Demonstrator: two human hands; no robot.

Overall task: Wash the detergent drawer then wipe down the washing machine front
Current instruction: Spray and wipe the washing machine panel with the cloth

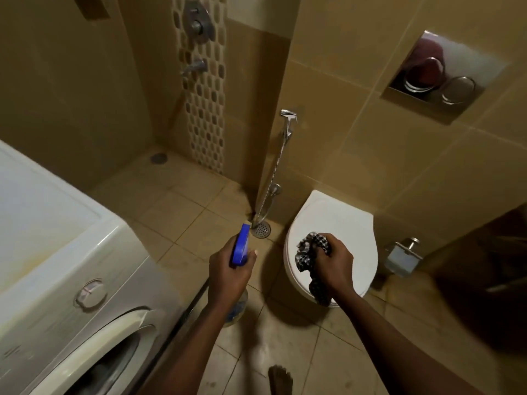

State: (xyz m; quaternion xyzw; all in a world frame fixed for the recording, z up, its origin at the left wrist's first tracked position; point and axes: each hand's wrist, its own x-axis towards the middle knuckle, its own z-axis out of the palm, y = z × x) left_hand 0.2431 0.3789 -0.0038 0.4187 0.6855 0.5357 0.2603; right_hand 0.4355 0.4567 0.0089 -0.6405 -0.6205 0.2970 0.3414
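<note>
Standing nearest, a bare foot (281, 379) is seen on the floor tiles. The washing machine front (85, 323) lies left of both hands, nearer the left hand (228, 276), which is clenched round a spray bottle (240, 249), its long axis upright and its liquid hard to make out. The right hand (335, 263) is clenched on a checked cloth (312, 253) over the toilet lid (336, 215). The detergent drawer cannot be made out.

A beige tiled floor (182, 212) carries a white washing machine (71, 280) at left, a round metal drain (261, 230), and one bare foot (281, 379) near the bottom edge
</note>
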